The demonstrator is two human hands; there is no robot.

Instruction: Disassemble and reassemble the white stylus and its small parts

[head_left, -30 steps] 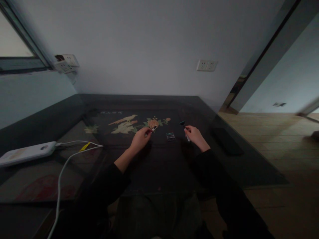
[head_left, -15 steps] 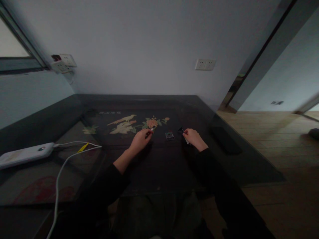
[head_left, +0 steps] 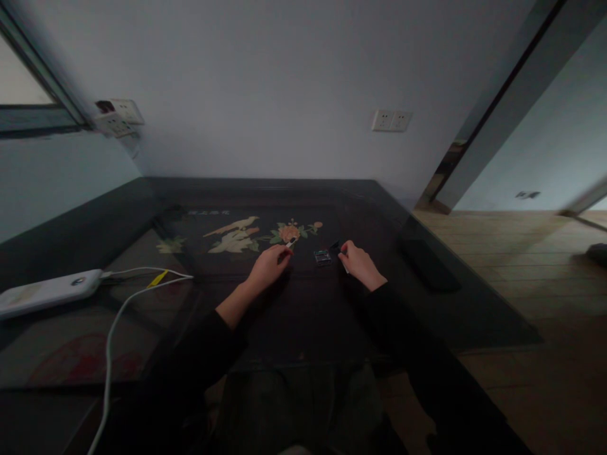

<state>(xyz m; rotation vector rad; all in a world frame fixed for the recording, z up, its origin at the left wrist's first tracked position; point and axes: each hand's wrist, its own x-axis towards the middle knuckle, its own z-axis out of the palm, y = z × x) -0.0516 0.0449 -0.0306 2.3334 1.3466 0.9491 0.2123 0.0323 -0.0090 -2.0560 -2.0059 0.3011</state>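
Note:
My left hand [head_left: 270, 266] is closed in a pinch on a small white piece with a dark end [head_left: 291, 242]; its kind is too small to tell. Between my hands, a little square thing like a circuit board [head_left: 322, 258] lies on the dark table. Just right of it, my right hand [head_left: 361, 264] pinches a small black-and-white piece. Its dark flat end [head_left: 334, 246] points toward the board, and a pale part shows below the fingers. Whether that dark end touches the board, I cannot tell.
The dark table [head_left: 284, 316] has a bird-and-flower picture. At the left lies a white power bank [head_left: 52, 294] with a white cable [head_left: 111, 341] and a yellow tag. A dark flat object [head_left: 429, 266] lies at the right. Wall sockets [head_left: 391, 120] are behind.
My right hand has moved a little left, bringing the dark end of its piece close to the board. My left hand is nearly still.

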